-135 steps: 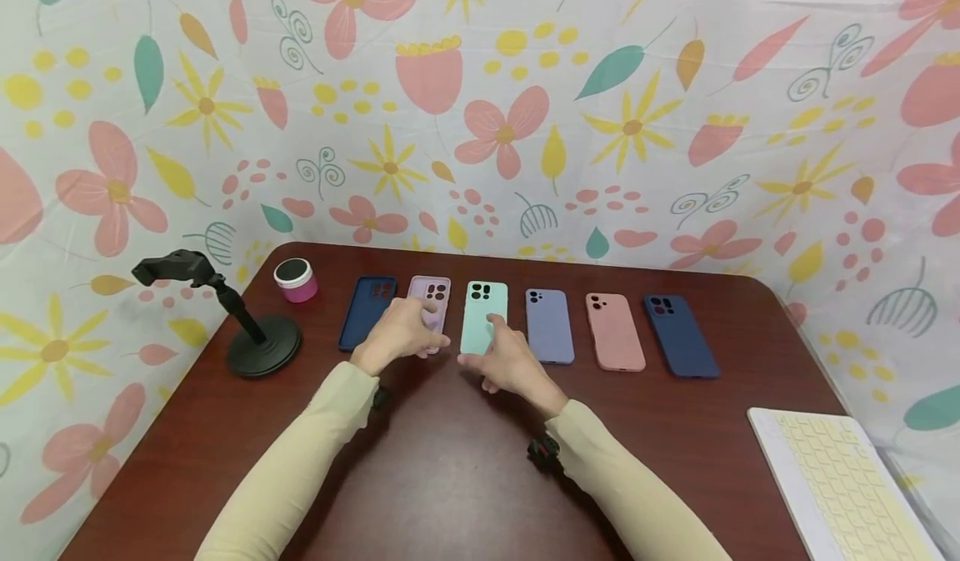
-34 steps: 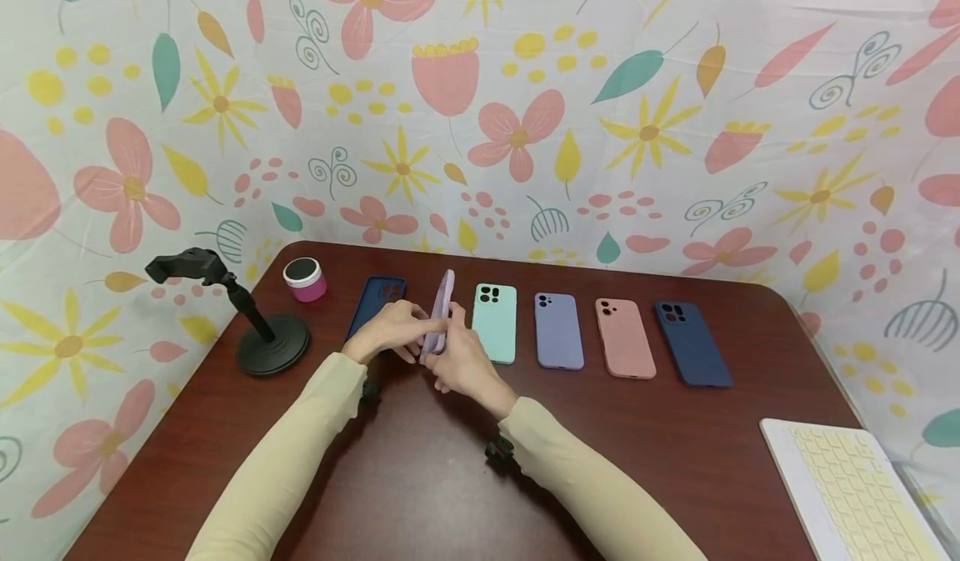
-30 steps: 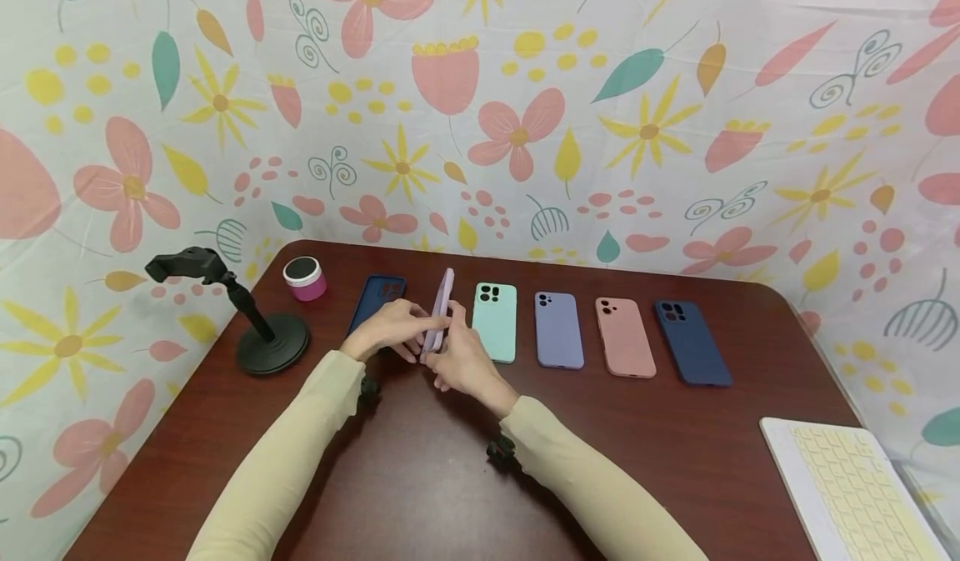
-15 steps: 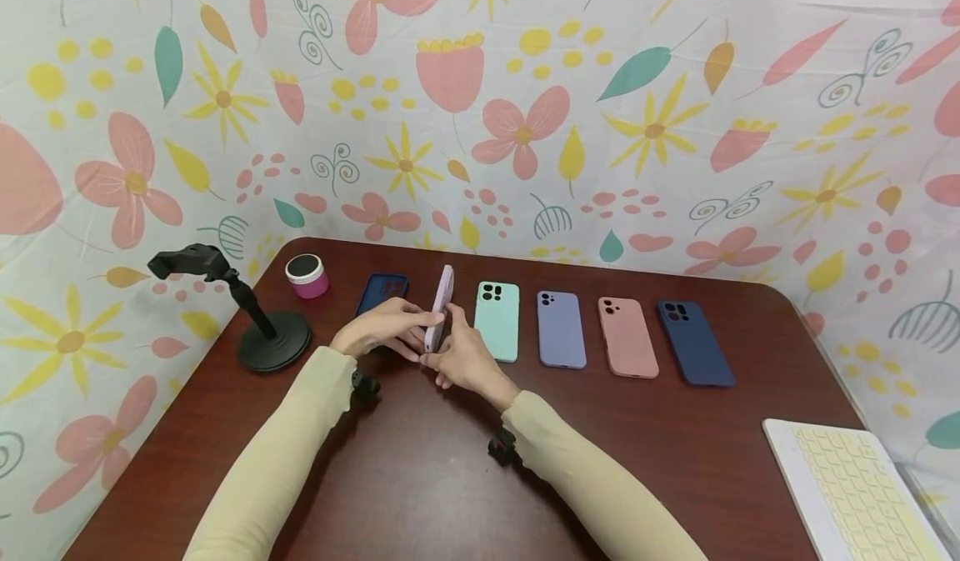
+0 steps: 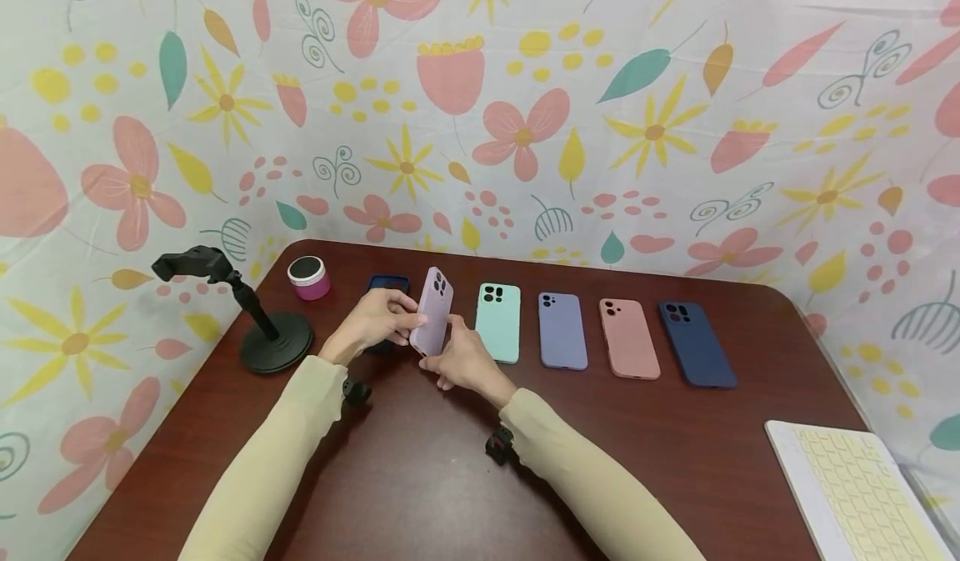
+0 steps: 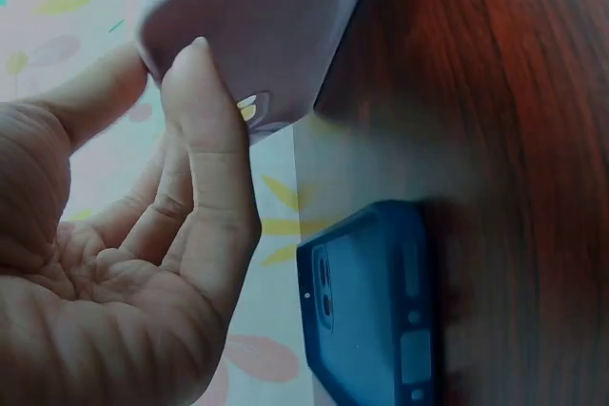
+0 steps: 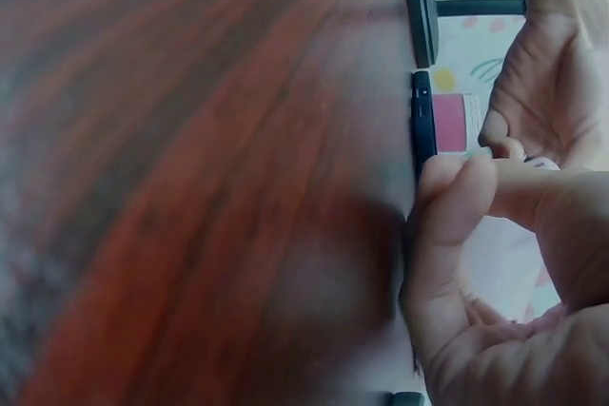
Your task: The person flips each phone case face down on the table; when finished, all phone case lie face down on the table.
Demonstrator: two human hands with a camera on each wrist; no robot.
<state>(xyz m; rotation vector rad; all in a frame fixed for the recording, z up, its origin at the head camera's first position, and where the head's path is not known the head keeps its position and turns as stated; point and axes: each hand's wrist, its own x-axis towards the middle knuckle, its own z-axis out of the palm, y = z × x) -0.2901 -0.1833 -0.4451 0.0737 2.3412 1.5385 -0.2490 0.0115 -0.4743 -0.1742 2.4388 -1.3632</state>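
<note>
A lilac phone case (image 5: 433,311) stands tilted up off the table between both hands, its camera cutouts at the top. My left hand (image 5: 381,318) pinches its left edge; in the left wrist view the thumb (image 6: 202,102) lies on the case's inner side. With thumb and fingers, my right hand (image 5: 467,358) grips the lower right corner; in the right wrist view that hand hides much of the case. Under and behind the left hand lies a dark blue case (image 5: 388,281), partly covered, its hollow side up in the left wrist view. A mint green case (image 5: 498,328) lies just right of the hands.
Further right lie a periwinkle case (image 5: 562,332), a pink case (image 5: 628,340) and a navy case (image 5: 697,346). A black stand (image 5: 276,343) and a pink jar (image 5: 309,277) are at the left. A white keyboard (image 5: 851,486) sits at the right edge.
The lilac case was lifted from its place in the row and held edge-on. Now it is turned so its back faces the view; the left hand has shifted left along with its edge.
</note>
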